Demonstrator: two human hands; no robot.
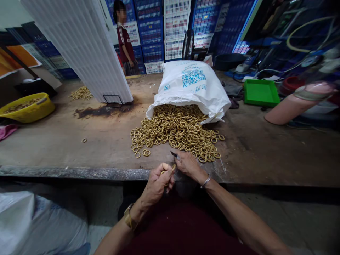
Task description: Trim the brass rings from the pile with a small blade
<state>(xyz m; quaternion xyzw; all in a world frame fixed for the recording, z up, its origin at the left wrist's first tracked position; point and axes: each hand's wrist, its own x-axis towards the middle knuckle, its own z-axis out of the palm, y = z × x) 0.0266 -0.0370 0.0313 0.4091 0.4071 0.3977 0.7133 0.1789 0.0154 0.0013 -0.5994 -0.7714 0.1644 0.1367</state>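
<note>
Head view: we pinch a gold-coloured ring (173,168) between the thumb and fingers of our left hand (156,180), and what looks like a second one sits tucked against the palm side. Our right hand (188,164) closes around a small blade (174,154), its dark tip pointing away from us toward the pile; the fingers hide its handle. To work well, we would judge, we want the ring held by its rim, our left fingertips behind the cutting edge, and short, light strokes with both wrists near the table edge (101,173). Just beyond our hands, loose rings (183,132) spread over the workbench (106,148), spilling from the open mouth of a white sack (193,83) lying on its side. Off to our left, a yellow basin (44,112) holds more small pieces, apparently similar rings. To the right of the sack lies a shallow green tray (261,103); behind, blue crates (150,32) and white crates (175,31) stand stacked.
</note>
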